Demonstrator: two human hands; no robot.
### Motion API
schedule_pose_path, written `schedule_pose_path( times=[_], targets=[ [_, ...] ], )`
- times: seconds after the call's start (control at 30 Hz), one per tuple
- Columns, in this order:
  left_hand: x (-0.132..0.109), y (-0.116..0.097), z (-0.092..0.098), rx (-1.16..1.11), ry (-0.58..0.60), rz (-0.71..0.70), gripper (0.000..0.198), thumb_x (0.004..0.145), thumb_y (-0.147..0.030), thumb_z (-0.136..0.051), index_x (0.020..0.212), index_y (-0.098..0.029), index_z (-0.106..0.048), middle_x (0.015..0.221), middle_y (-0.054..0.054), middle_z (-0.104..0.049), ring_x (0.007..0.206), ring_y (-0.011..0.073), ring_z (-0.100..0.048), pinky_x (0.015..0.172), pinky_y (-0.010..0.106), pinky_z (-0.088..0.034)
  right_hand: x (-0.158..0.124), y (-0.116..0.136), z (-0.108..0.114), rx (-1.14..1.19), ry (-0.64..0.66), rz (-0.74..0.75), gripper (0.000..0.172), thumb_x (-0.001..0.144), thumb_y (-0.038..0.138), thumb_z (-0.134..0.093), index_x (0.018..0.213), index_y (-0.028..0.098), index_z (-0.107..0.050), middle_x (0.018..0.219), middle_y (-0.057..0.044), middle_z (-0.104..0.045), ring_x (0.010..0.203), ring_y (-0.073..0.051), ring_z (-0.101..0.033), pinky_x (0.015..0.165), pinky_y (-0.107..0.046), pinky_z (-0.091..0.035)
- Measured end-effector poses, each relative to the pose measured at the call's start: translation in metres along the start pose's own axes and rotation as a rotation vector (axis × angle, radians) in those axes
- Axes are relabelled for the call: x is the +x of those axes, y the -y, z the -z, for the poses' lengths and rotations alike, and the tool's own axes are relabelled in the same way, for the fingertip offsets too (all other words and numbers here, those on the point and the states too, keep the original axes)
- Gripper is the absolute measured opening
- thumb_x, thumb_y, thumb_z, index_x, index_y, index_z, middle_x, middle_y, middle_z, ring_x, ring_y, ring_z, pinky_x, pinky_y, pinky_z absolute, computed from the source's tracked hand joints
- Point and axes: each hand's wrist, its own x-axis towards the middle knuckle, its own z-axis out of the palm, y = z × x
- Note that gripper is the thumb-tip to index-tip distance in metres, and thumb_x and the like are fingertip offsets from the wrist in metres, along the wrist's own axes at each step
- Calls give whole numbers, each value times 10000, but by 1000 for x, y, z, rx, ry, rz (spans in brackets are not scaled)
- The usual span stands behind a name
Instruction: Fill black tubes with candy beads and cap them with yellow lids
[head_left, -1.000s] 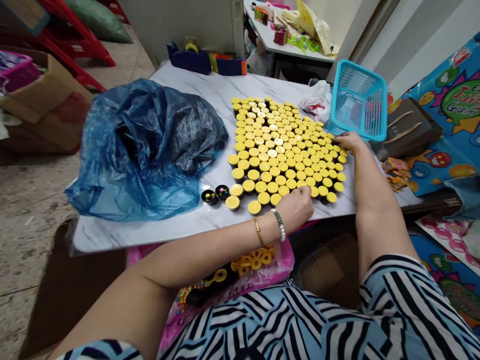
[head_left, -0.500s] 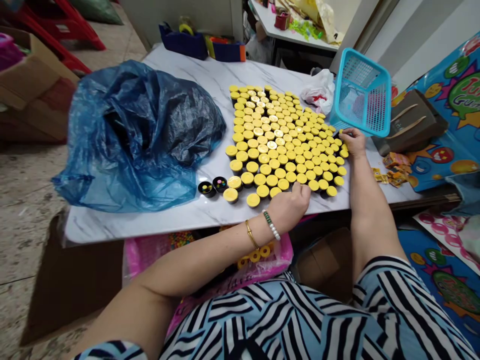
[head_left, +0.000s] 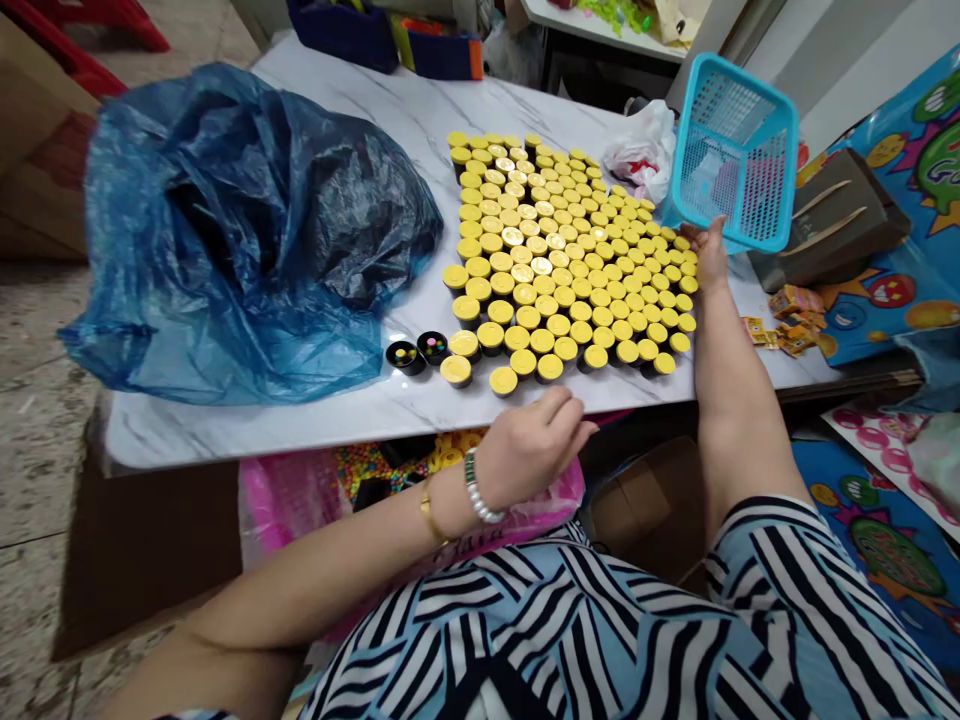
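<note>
Many small black cups with yellow lids [head_left: 559, 267] stand close together on the marbled white table [head_left: 300, 432]. At their left front corner are two black cups without lids [head_left: 418, 351], with coloured bits inside. My left hand [head_left: 532, 445] is over the table's front edge, its fingers curled; whatever may be inside them is hidden. Below it, a pink tub [head_left: 274, 500] holds colourful small balls and yellow ring-shaped pieces. My right hand [head_left: 709, 260] lies along the right edge of the lidded group, fingers stretched out and apart, close beside the outermost cups.
A crumpled blue plastic bag [head_left: 247, 240] covers the table's left side. A turquoise basket [head_left: 735, 150], a white plastic bag [head_left: 645, 150] and a dark box [head_left: 836, 220] stand at the right. Tape dispensers [head_left: 435, 50] sit at the back edge.
My left hand has moved off the front row of lidded cups, toward me and left, over the tub. My right hand's fingers have straightened beside the group. The camera view has shifted slightly.
</note>
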Motion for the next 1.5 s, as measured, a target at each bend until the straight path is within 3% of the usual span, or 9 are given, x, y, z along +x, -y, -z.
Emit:
schedule_pose_path(
  times=[0.17, 0.3, 0.43, 0.53, 0.8, 0.97, 1.2, 1.33, 1.5],
  targets=[
    [-51, 30, 9, 125, -2, 239, 230, 1059, -382, -525, 1024, -168, -602, 930, 69, -681, 775, 172, -675, 616, 266, -498, -30, 2, 29, 67, -11, -10, 1149, 859, 880, 116, 1483, 127, -488, 1586, -232, -475, 1374, -250, -553, 1108, -435, -466],
    [-64, 46, 7, 139, 20, 413, 286, 1032, -420, -577, 1113, -147, -601, 907, 74, -715, 769, 199, -706, 620, 284, -504, -129, 6, 59, 144, -112, 35, 864, 940, 733, -398, 1638, 230, -320, 1697, -181, -352, 1540, -286, -431, 1185, -504, -415],
    [-49, 47, 5, 110, 108, 490, 389, 1010, -441, -615, 1234, -123, -604, 871, 88, -750, 762, 255, -738, 636, 320, -522, -249, 12, 54, -71, 16, 39, 1237, 710, 613, -768, 1702, 295, -101, 1749, -148, -247, 1607, -308, -308, 1258, -538, -334],
    [-28, 43, 3, 98, 226, 493, 325, 1034, -400, -560, 1209, -136, -634, 885, 108, -764, 789, 293, -756, 653, 340, -532, -300, 23, 24, -328, 35, -83, 1411, 665, 664, -805, 1706, 246, 51, 1758, -161, -203, 1627, -325, -250, 1289, -561, -275],
    [-1, 33, -8, 69, 231, 533, 377, 1025, -444, -565, 1151, -99, -648, 930, 158, -766, 861, 295, -766, 708, 326, -553, -301, 48, -25, -645, -99, -128, 1467, 647, 785, -764, 1700, 189, 66, 1759, -206, -143, 1621, -450, -177, 1265, -691, -180],
    [-35, 33, -14, -21, -21, 428, 550, 1033, -441, -591, 1449, -94, -491, 1037, 141, -756, 900, 227, -742, 780, 309, -574, -315, 37, -31, -658, -136, -38, 1417, 729, 778, -703, 1683, 150, 135, 1741, -245, -184, 1624, -393, -224, 1295, -659, -101],
    [-77, 36, 9, -27, -362, 133, 393, 988, -394, -665, 1311, -183, -590, 1139, 146, -719, 1094, 242, -703, 945, 362, -591, -324, 25, -44, -693, -163, -4, 1429, 725, 794, -706, 1677, 65, 72, 1722, -317, -157, 1644, -378, -141, 1294, -667, -2],
    [-26, 48, 37, 0, -80, -173, 812, 928, -685, -630, 1557, -207, -443, 1643, 195, -422, 1569, 338, -359, 1289, 517, -310, -325, 33, -54, -686, -170, -57, 1455, 704, 815, -706, 1671, 29, 46, 1718, -331, -144, 1640, -416, -117, 1295, -662, 16],
    [54, 67, 37, 94, 266, -406, 1095, 880, -752, -626, 1687, -162, -179, 1772, 183, -94, 1658, 338, -74, 1335, 522, -19, -332, 43, -68, -681, -188, -93, 1521, 662, 857, -708, 1661, 0, 54, 1708, -356, -137, 1636, -434, -111, 1296, -652, 22]
  ],
)
